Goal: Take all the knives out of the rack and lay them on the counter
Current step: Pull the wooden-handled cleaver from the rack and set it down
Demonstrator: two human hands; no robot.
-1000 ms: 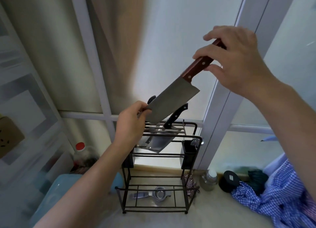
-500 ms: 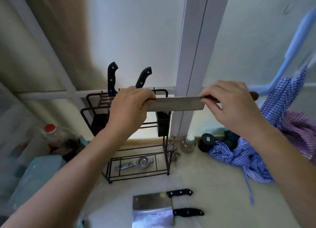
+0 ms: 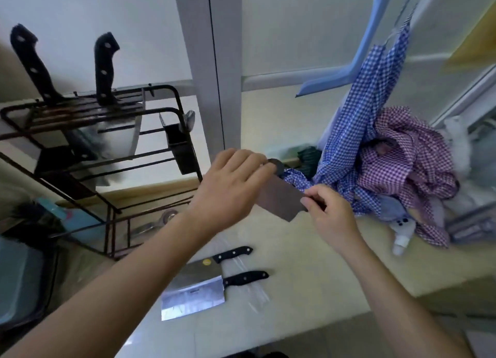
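Observation:
A cleaver (image 3: 280, 200) hangs in the air over the counter (image 3: 308, 263), held by both hands. My left hand (image 3: 230, 186) pinches the far end of its blade. My right hand (image 3: 328, 213) grips the handle end, which the fingers hide. Two cleavers with black handles (image 3: 197, 288) lie side by side on the counter below. The black wire rack (image 3: 112, 148) stands at the left with two black-handled knives (image 3: 103, 70) still upright in its top slots.
Blue and purple checked cloths (image 3: 389, 164) are heaped at the right, partly hanging from a blue bar (image 3: 357, 60). A white bottle (image 3: 402, 231) lies beside them. A black holder hangs on the rack's side. A blue basin (image 3: 21, 280) sits at the left.
Both hands have carried the cleaver down and to the right, from level with the rack's top to low over the counter. The view has tilted down.

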